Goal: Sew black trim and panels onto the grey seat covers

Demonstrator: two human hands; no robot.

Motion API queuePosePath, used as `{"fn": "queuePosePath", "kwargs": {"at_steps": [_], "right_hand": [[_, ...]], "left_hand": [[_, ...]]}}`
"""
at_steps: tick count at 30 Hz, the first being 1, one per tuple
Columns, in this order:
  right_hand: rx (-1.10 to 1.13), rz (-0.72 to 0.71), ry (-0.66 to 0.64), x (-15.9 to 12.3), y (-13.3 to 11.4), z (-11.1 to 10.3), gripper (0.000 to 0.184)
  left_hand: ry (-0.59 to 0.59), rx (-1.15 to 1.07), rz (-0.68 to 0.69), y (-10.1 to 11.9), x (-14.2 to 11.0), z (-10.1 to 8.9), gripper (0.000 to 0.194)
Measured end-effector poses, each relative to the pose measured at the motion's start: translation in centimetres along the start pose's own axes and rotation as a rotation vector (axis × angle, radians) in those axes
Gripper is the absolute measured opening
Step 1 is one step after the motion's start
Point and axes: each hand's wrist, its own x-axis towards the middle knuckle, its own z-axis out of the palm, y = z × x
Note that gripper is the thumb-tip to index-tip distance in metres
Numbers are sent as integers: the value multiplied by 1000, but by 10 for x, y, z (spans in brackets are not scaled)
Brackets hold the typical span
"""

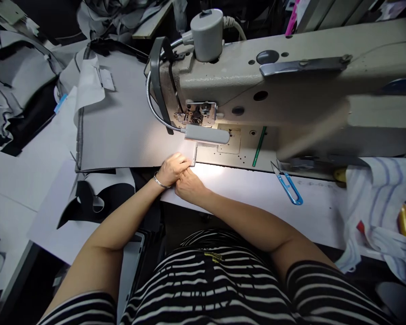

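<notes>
A grey fabric panel [122, 122] with dark edging lies under the head of a sewing machine [223, 81]. Its near right corner sits just in front of the lit needle area. My left hand [173, 169], with a bracelet at the wrist, is closed on the panel's edge by that corner. Right against it is my right hand [191, 186], its fingers bent and pressed together at the same edge. The fingertips of both hands meet, so what lies between them is partly hidden. A small lamp [206, 134] shines on the spot and covers the needle.
Blue thread snips [291, 189] rest on the table right of my hands. A green stick [260, 146] lies on the machine bed. Striped cloth strips [368, 194] are heaped at the right. Dark fabric pieces [117, 194] hang at the left, near grey sewn parts [30, 72].
</notes>
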Motion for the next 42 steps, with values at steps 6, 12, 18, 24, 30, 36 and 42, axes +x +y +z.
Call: {"fn": "queuePosePath", "kwargs": {"at_steps": [6, 12, 18, 24, 30, 36, 42], "right_hand": [[113, 42, -4, 11, 17, -3, 46], [212, 112, -75, -1, 58, -26, 27], [166, 288, -30, -22, 105, -51, 35], [68, 289, -111, -24, 96, -46, 32], [44, 339, -99, -17, 103, -41, 34], [5, 410, -98, -10, 104, -38, 43], [-49, 414, -46, -8, 101, -38, 45]], "left_hand": [[-108, 64, -17, -11, 25, 0, 27], [-70, 46, -27, -15, 29, 4, 29], [-7, 62, -54, -6, 23, 8, 38], [26, -41, 29, -21, 19, 10, 30], [129, 7, 73, -35, 28, 18, 29], [248, 119, 141, -50, 51, 24, 30], [289, 77, 71, -59, 65, 28, 33]]}}
